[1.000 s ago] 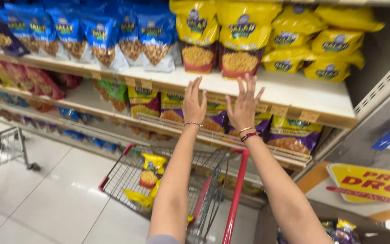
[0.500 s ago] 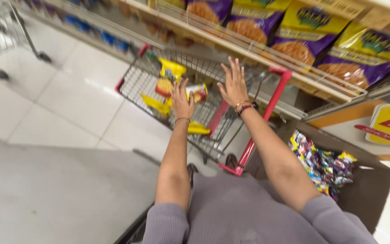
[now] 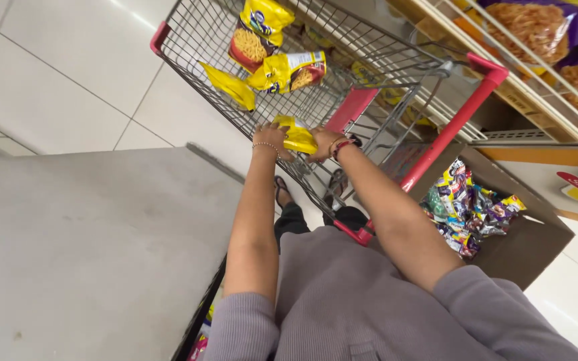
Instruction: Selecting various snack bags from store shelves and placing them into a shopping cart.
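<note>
Both hands, left hand [image 3: 270, 136] and right hand [image 3: 320, 142], have their fingers closed on a crinkly yellow foil snack packet [image 3: 298, 136] low inside the red-handled wire-mesh shopping trolley [image 3: 362, 100]. Beyond it, three glossy yellow pouches [image 3: 272, 47] lie against the mesh.

Cart [image 3: 369, 60]: bare metal wire, red glossy plastic trim. Packets [image 3: 287, 70]: glossy yellow plastic film. Floor [image 3: 61, 73]: smooth, shiny pale tile. Box [image 3: 523, 247]: matt brown cardboard. Sleeves [image 3: 490, 301]: soft ribbed grey knit cloth.

hands [image 3: 296, 137] down from shelf, gripping yellow packet [image 3: 297, 136] (inside cart [image 3: 188, 37])
</note>
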